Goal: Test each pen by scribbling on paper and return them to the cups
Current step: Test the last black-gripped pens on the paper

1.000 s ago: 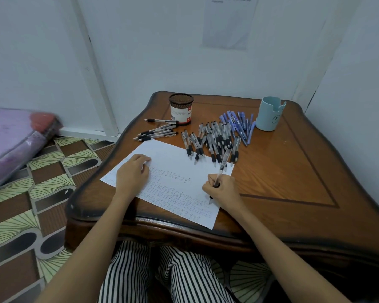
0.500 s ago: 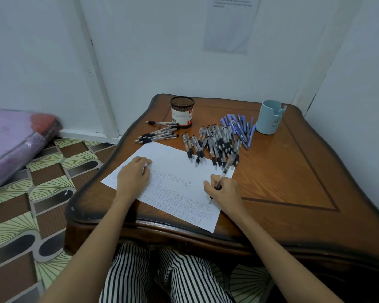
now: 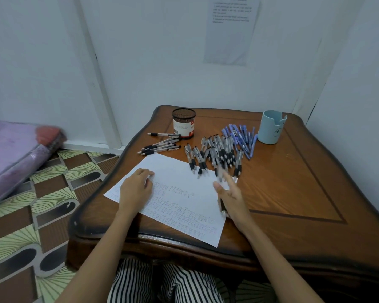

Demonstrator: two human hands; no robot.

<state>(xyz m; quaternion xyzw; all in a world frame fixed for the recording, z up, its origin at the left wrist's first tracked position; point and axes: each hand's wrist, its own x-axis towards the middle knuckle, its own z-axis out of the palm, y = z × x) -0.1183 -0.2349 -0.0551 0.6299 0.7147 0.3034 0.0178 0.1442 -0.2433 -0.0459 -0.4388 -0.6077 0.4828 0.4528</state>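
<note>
Pens lay in a loose heap on the table, between the mesh cup and the blue cup, just past the paper; stray pens lay left of the mesh cup; I saw the left hand resting on the sheet, fingers loosely curled together; the right hand was at the sheet's right edge, forefinger and thumb spread, too blurred for me to tell whether it pinched a pen.

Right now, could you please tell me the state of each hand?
Left hand: open, resting on the paper.
Right hand: motion-blurred, so it cannot be told.
</note>
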